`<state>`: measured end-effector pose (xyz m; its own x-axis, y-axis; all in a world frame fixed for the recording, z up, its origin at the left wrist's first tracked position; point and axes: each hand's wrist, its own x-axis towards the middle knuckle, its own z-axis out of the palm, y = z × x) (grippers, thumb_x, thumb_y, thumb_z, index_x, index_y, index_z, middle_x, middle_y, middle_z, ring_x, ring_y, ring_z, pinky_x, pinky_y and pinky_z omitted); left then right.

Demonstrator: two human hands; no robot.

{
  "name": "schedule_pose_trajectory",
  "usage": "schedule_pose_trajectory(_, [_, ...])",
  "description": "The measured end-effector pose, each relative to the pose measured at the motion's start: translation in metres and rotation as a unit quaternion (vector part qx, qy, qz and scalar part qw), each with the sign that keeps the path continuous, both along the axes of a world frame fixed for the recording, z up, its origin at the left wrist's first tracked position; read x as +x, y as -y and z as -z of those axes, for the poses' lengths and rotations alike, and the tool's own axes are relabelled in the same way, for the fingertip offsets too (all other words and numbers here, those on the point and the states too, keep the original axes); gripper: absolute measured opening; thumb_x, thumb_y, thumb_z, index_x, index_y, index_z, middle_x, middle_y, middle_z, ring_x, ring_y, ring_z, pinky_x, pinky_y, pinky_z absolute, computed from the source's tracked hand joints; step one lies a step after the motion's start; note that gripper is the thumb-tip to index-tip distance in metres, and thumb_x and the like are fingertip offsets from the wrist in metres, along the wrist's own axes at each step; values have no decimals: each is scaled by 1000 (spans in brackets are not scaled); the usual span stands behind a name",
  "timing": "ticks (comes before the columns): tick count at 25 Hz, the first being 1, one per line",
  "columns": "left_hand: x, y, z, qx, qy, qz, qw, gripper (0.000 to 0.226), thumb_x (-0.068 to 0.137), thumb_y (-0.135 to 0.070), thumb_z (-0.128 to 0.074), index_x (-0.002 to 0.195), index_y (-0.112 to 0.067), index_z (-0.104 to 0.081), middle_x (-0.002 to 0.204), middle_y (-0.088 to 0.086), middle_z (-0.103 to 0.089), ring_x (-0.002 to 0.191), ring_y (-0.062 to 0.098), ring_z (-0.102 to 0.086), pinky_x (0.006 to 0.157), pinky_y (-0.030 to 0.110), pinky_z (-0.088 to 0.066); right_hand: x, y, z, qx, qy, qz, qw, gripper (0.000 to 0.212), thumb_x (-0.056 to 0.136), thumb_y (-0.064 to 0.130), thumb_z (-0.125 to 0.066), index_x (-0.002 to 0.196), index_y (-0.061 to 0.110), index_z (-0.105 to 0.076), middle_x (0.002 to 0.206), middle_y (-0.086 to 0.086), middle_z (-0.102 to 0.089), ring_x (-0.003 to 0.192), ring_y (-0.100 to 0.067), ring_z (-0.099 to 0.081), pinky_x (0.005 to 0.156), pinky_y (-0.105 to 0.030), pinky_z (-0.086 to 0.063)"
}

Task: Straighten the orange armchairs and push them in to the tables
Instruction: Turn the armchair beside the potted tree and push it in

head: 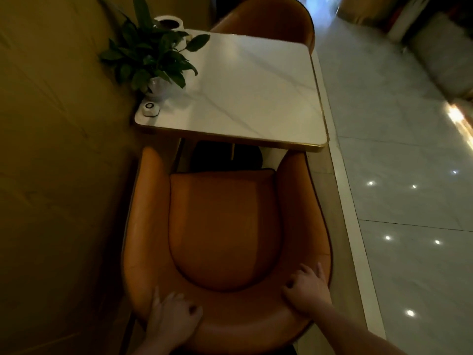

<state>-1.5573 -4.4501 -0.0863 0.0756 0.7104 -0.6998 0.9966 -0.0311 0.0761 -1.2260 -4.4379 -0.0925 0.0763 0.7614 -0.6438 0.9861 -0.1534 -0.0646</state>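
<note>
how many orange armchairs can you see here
2. One orange leather armchair sits at the near side of the white marble-look table, both hands on its backrest; a second orange armchair is at the far side, partly hidden. Others may lie outside the view.

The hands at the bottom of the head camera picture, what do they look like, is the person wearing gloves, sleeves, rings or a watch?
Both are bare. The left hand and right hand show no gloves, and no rings show in the dim light. The forearms running to the bottom edge are uncovered too, with no sleeve, watch or band in view.
</note>
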Motion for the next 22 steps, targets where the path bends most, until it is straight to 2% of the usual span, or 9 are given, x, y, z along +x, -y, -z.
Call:
schedule_pose_trajectory(4, [-3, -7, -3, -7, 12, -26, 1000, 62, 83, -71, -28, 125, -45, -64, 139, -17, -54, 138, 2, -35, 118, 51, 10, -4, -5, 1, -11, 11, 9, 1000, 47, 90, 51, -40, 120, 31, -71, 138, 9, -59, 150, -13, -23, 123, -51, 6])
schedule_pose_trajectory(7, [-11, -14, -1, -16, 31, -25, 999, 82, 64, -75, -15, 125, -49, -63, 138, -18, -55, 138, 3, -35, 117, 50, 10, -12, -7, 1, -13, 21, 17, 1000, 49, 90, 53, -37, 123, 32, -68, 144, 12, -54, 151, -12, -19, 123, -51, 7])
schedule_pose_trajectory(10, [-19, -22, -1, -7, 42, -21, 999, 87, 60, -74, -12, 124, -46, -64, 134, -17, -58, 136, 3, -36, 115, 49, 12, -23, -14, 0, -32, 30, 26, 999, 50, 91, 56, -37, 126, 37, -66, 147, 17, -50, 152, -11, -17, 122, -53, 9])
schedule_pose_trajectory(13, [-32, -35, 2, 0, 33, -27, 999, 70, 71, -70, -27, 121, -42, -67, 128, -17, -60, 134, 2, -39, 117, 49, 11, -38, -22, 1, -31, 32, 41, 998, 50, 91, 56, -36, 126, 37, -66, 148, 19, -49, 152, -10, -17, 122, -53, 9])
schedule_pose_trajectory(16, [-46, -48, 4, 10, 34, -18, 999, 67, 75, -68, -29, 119, -37, -69, 125, -14, -62, 131, 5, -42, 119, 49, 10, -50, -24, 1, -9, 20, 47, 999, 49, 90, 51, -37, 125, 34, -67, 145, 14, -53, 150, -13, -21, 122, -53, 6])
schedule_pose_trajectory(19, [-51, -62, 2, 24, 22, -21, 999, 54, 86, -59, -37, 116, -31, -71, 124, -10, -64, 128, 10, -46, 121, 49, 4, -58, -33, 2, -1, 17, 41, 999, 49, 89, 47, -38, 122, 29, -69, 138, 9, -59, 148, -17, -27, 123, -54, 1])
schedule_pose_trajectory(22, [-54, -70, 5, 35, 26, -26, 999, 50, 87, -56, -37, 113, -32, -73, 121, -9, -66, 124, 13, -48, 121, 48, 1, -59, -43, 3, 3, 8, 52, 999, 45, 89, 47, -40, 117, 30, -70, 135, 8, -61, 147, -19, -29, 123, -54, 1])
